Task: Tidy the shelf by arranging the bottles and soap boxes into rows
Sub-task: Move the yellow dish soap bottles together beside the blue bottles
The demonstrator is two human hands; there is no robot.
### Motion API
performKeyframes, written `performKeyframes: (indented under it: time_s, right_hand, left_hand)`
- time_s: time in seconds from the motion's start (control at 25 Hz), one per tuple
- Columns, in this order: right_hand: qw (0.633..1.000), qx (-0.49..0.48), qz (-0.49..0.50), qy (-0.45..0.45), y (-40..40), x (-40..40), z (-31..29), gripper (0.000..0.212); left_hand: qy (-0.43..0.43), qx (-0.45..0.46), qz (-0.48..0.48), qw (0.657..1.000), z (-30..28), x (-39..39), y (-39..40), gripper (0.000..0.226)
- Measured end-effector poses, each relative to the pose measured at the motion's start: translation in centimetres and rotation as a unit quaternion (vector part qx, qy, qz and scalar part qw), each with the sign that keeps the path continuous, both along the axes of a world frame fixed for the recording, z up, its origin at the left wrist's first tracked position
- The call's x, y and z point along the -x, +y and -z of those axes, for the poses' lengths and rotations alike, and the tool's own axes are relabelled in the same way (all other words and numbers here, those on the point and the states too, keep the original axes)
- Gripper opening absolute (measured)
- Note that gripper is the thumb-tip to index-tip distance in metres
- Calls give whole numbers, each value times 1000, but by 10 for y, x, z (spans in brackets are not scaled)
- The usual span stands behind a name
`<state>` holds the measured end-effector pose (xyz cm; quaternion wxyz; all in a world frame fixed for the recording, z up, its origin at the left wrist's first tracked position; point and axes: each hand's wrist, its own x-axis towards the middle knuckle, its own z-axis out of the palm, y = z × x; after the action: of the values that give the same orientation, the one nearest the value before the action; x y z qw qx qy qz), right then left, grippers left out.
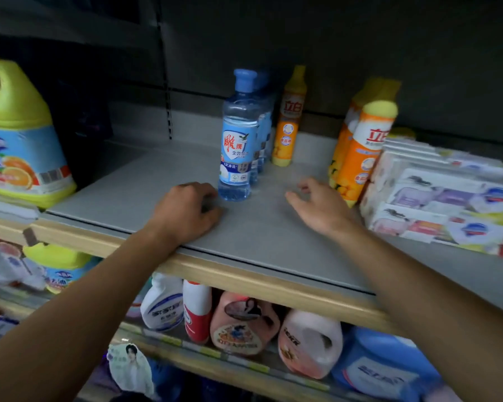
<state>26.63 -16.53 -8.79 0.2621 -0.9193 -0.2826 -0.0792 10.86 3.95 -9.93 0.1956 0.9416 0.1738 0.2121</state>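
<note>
left hand (186, 211) curled, empty, near shelf (163, 181) front edge beside blue bottles (237, 140) rowed toward the back; right hand (321, 206) spread loose by orange bottles (360, 146); soap boxes (436, 195) stacked at right.

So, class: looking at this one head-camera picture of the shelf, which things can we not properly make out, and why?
- Blue bottles behind the front blue bottle: head view, it hides their number.
- Large yellow jug: head view, cut off by the left edge.
- Soap boxes: head view, blurred, cut off at the right edge.
- Left hand fingertips: head view, curled under, out of sight.
</note>
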Motion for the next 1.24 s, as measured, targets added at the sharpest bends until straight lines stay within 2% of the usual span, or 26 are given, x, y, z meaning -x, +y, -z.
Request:
performKeyframes:
  time_s: [0.16, 0.36, 0.48, 0.64, 0.76, 0.84, 1.0, 1.24]
  right_hand:
    - [998, 55, 4, -3, -81, 33, 6, 51]
    - [993, 112, 47, -4, -163, 48, 11, 60]
    - [991, 125, 47, -11, -171, 51, 20, 59]
    - [991, 117, 49, -39, -171, 45, 27, 60]
    - [991, 113, 52, -48, -172, 43, 30, 59]
    - [991, 111, 48, -51, -170, 41, 31, 58]
    - [993, 102, 48, -36, -171, 37, 34, 60]
    - [992, 115, 59, -1, -172, 40, 29, 60]
  left_hand:
    - [-46, 44, 78, 995, -12, 1, -54, 30]
    - [-93, 127, 132, 979, -34, -50, -129, 31]
    - [-95, 196, 127, 968, -38, -94, -157, 41]
    - [-84, 218, 106, 967, -29, -155, -178, 59]
    - [-84, 267, 109, 954, -15, -187, -180, 64]
    - [-81, 264, 105, 955, -6, -199, -177, 64]
    - [-64, 246, 119, 960, 2, -192, -168, 63]
    - [-63, 249, 188, 948, 11, -101, -157, 58]
